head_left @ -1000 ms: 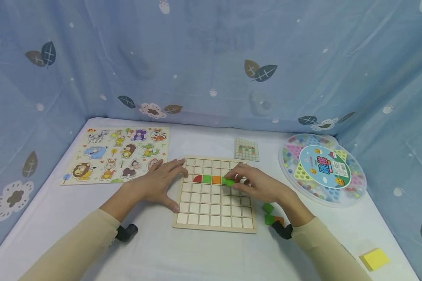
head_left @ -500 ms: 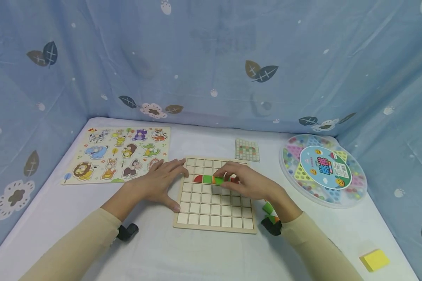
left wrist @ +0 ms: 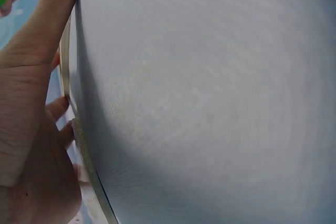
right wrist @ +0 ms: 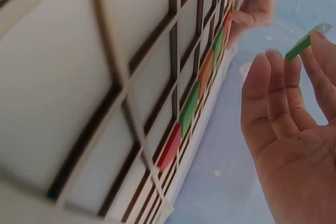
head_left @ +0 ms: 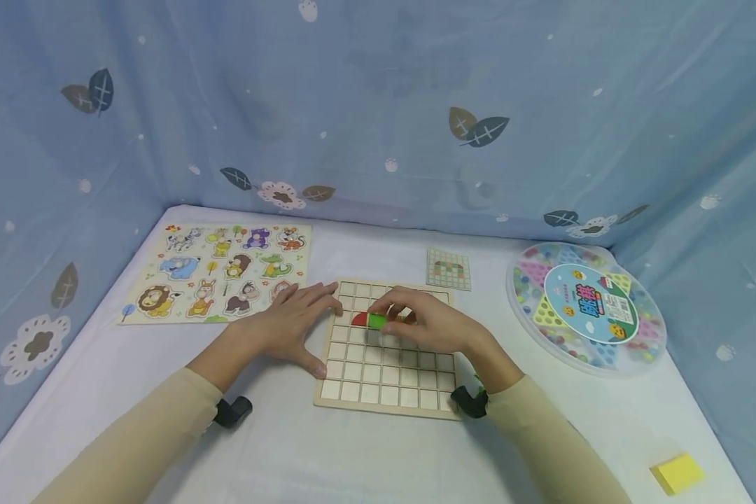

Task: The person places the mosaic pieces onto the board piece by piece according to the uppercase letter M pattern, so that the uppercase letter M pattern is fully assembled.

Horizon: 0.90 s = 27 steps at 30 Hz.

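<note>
A wooden grid board [head_left: 387, 409] lies on the white table. My left hand [head_left: 290, 329] rests at its left edge, fingers spread, thumb on the near part of that edge. Above the board my right hand [head_left: 435, 323] pinches a green block [right wrist: 302, 44] between thumb and fingers, held clear of the cells. One row of the board carries a red quarter-round tile [head_left: 360, 319] at its left; the right wrist view shows an orange tile [right wrist: 206, 71], green tiles and another red tile [right wrist: 169, 149] in that row. In the head view the right hand hides part of the row.
A small pattern card [head_left: 449, 269] lies behind the board. An animal puzzle board [head_left: 220, 273] is at the back left, a round clear case of beads [head_left: 586, 308] at the right, and a yellow block [head_left: 677, 473] at the near right. Blue curtains enclose the table.
My right hand has moved left along the row, carrying the green block. My left hand has stayed on the board's edge. The head view has shifted slightly.
</note>
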Tool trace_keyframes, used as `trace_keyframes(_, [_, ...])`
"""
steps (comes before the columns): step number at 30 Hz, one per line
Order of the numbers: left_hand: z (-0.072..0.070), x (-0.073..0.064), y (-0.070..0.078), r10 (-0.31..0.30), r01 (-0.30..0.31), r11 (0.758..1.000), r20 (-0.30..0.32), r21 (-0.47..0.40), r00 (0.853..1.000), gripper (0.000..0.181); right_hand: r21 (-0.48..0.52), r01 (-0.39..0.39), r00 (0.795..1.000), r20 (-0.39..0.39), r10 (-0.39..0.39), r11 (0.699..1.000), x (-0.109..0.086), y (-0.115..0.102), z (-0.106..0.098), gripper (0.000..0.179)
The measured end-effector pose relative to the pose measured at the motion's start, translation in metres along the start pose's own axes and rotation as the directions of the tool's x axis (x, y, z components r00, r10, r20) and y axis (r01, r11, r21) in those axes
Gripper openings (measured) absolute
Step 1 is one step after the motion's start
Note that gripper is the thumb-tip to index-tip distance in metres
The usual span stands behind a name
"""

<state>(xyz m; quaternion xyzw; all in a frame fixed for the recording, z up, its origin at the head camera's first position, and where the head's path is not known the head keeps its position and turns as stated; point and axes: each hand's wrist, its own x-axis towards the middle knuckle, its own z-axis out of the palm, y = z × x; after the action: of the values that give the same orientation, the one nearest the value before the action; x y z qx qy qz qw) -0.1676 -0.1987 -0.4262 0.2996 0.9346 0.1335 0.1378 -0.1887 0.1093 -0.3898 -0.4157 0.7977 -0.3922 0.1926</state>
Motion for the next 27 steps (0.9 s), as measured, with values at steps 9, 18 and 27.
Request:
trace_keyframes(9, [-0.002,0.002,0.002,0.000,0.000,1.000,0.013,0.004,1.000,0.107,0.017,-0.003,1.000,0.005,0.003,1.000,0.014,0.000,0.007,0.033])
trace_keyframes(18, [-0.003,0.004,0.002,-0.005,0.005,1.000,0.013,0.004,1.000,0.106,0.008,-0.048,0.999,0.023,0.048,0.999,0.023,0.000,0.011,0.031])
trace_keyframes(27, [-0.001,0.005,0.001,-0.007,0.007,1.000,0.014,-0.005,1.000,0.107,-0.020,-0.087,0.995,0.043,0.088,0.996,0.029,0.004,0.017,0.025])
